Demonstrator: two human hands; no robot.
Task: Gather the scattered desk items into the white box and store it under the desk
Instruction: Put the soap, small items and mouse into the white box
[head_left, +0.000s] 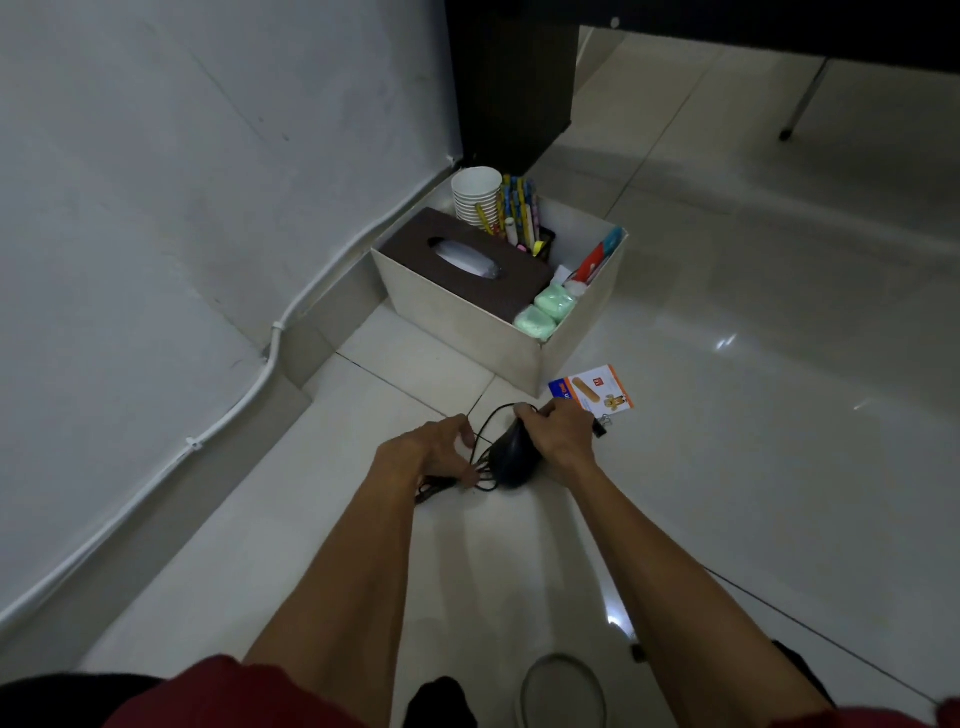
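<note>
Orange card pack (592, 391): print too blurred to read; no legible text elsewhere.

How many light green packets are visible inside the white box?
2. Both lie in the white box, right of the brown tissue box: one light green packet at the near corner, the other just behind it. More may be hidden below.

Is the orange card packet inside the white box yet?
No, the orange card packet lies on the floor outside the white box, near its corner.
</note>
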